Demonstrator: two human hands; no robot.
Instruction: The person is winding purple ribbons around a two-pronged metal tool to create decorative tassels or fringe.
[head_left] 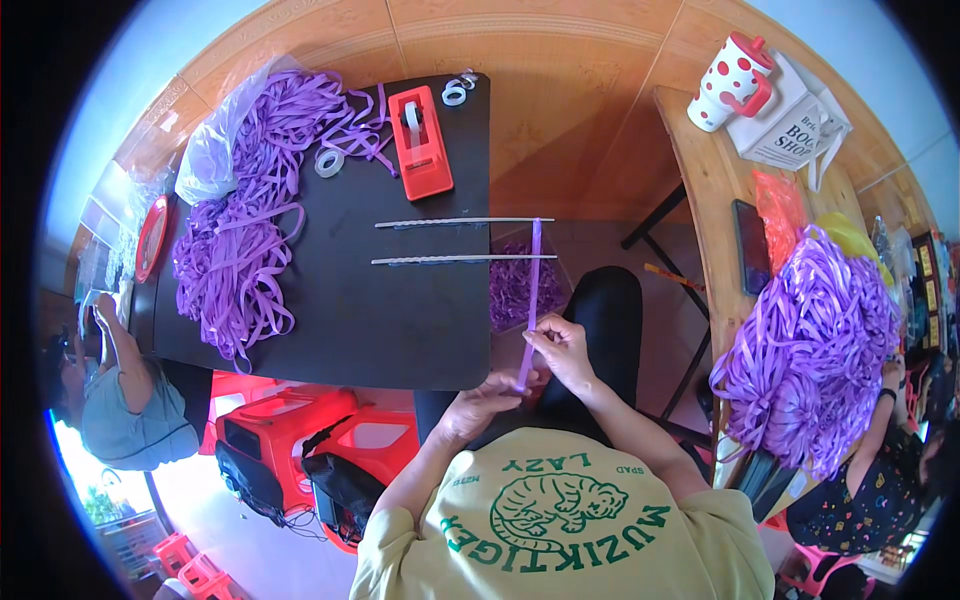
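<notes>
Two thin metal rods (450, 260) lie roughly parallel on the black table (350, 300), fixed there, their ends sticking out past its right edge. A flat purple ribbon (535, 285) runs across the jutting ends and down toward me. My right hand (562, 352) pinches the ribbon between thumb and fingers, below the nearer rod. Lower and to the left, my left hand (488, 402) is closed around the ribbon's near end, its fingertips partly hidden. Whether the ribbon loops around the far rod or only touches it, I cannot tell.
A large purple ribbon heap (240, 240), a red tape dispenser (420, 145) and tape rolls (329, 162) lie on the black table. Beneath the rods sits a container of purple ribbon (520, 290). A wooden table (700, 140) at right bears another ribbon pile (815, 350). People sit on both sides.
</notes>
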